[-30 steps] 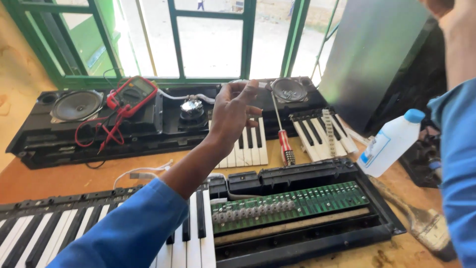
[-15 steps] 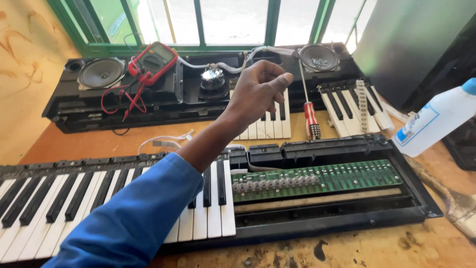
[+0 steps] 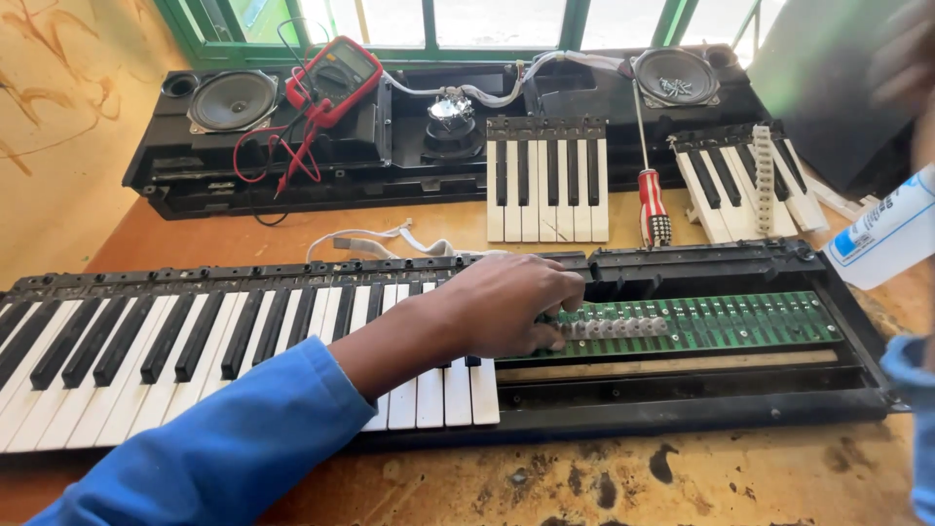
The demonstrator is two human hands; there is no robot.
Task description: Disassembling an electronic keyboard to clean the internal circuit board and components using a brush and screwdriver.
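The left hand [image 3: 511, 314] is resting curled, gripping nothing, on the green circuit board [image 3: 701, 326] inside the opened keyboard [image 3: 682, 399] on the counter [image 3: 623, 477], seemingly working the grey contact strip [image 3: 614, 327]. The right hand [image 3: 906, 58] is blurred; I cannot tell whether it is gripping the white bottle with a blue label [image 3: 881, 239] at the right edge.

Glossy white and black plastic keys [image 3: 195, 341] in a matt black plastic keyboard casing [image 3: 682, 404]. Exposed green circuit board [image 3: 740, 323], smooth, with a pale grey rubbery contact strip [image 3: 614, 327]. Worn wooden surface [image 3: 604, 482], rough and dark-stained. Red translucent plastic screwdriver handle [image 3: 653, 209] on a shiny metal shaft. Soft blue cloth sleeve [image 3: 224, 453]. White plastic bottle [image 3: 886, 239], semi-glossy. Red plastic-cased multimeter [image 3: 336, 73].
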